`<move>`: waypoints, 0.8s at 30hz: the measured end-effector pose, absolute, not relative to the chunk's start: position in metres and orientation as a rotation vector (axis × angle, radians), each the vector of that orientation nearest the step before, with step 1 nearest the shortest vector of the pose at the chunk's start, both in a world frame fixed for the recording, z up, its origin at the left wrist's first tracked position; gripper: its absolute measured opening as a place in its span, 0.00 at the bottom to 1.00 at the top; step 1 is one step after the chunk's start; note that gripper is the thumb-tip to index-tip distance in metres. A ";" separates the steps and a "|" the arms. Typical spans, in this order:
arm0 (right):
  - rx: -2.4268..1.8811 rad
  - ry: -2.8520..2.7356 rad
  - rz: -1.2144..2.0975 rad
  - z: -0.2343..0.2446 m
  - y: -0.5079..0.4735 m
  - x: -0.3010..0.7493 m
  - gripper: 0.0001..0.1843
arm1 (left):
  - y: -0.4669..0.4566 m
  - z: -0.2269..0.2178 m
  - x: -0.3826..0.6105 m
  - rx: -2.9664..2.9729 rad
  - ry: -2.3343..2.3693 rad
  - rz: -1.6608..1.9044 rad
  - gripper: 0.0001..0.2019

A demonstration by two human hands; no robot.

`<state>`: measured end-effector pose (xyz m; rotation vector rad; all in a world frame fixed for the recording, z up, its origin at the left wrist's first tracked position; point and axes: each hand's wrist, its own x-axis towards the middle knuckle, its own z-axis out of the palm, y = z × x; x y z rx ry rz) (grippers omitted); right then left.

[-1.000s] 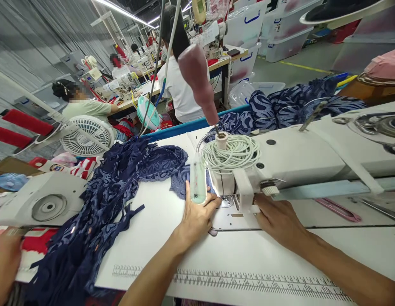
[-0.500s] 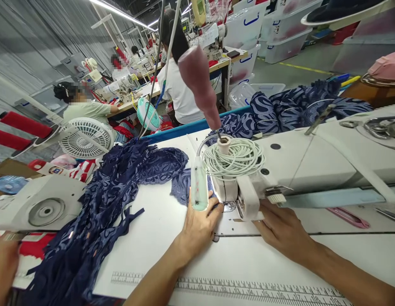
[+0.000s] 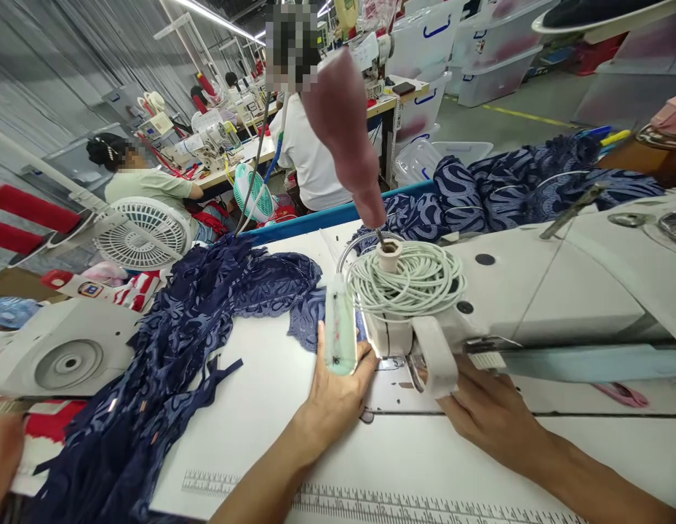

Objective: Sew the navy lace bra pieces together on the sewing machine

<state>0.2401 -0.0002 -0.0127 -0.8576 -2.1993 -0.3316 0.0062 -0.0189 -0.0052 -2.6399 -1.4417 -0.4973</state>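
Observation:
My left hand (image 3: 338,400) lies at the near edge of a navy lace piece (image 3: 308,320), left of the needle area of a white sewing machine (image 3: 512,269). Its index finger and thumb are stretched apart; a pale green lamp (image 3: 340,342) covers the fingers between. On the right, my right hand (image 3: 484,407) reaches under the machine head, beside the presser area. The machine hides its fingertips, so what they hold does not show. More navy lace pieces (image 3: 272,287) run from the left pile toward my left hand.
A coil of pale green cord (image 3: 408,280) and a dark pink-handled tool (image 3: 343,131) sit atop the machine head. Navy lace bundles (image 3: 479,193) lie behind it. A printed ruler (image 3: 370,502) crosses the front edge. Another person's hand (image 3: 2,451) is at far left.
The view has shifted slightly, so the machine head and my right hand appear a little lower and farther right. My left hand stays beside the lace, with little visible movement.

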 end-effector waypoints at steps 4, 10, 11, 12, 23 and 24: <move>-0.875 -2.182 -0.314 -0.020 0.005 0.245 0.17 | -0.016 -0.008 0.005 -2.638 -1.468 -0.488 0.28; -0.932 -2.159 -0.212 -0.016 0.010 0.247 0.15 | -0.012 -0.011 0.003 -2.676 -1.419 -0.585 0.25; -0.927 -2.153 -0.203 -0.015 0.010 0.247 0.15 | -0.012 -0.011 0.003 -2.673 -1.415 -0.592 0.23; -0.918 -2.146 -0.202 -0.015 0.009 0.247 0.16 | -0.013 -0.012 0.003 -2.674 -1.416 -0.601 0.22; -0.879 -2.137 -0.124 -0.024 0.008 0.239 0.11 | 0.005 -0.012 0.005 -2.636 -1.582 -0.725 0.10; -0.879 -2.139 -0.123 -0.023 0.008 0.238 0.11 | 0.008 -0.012 0.006 -2.637 -1.576 -0.698 0.10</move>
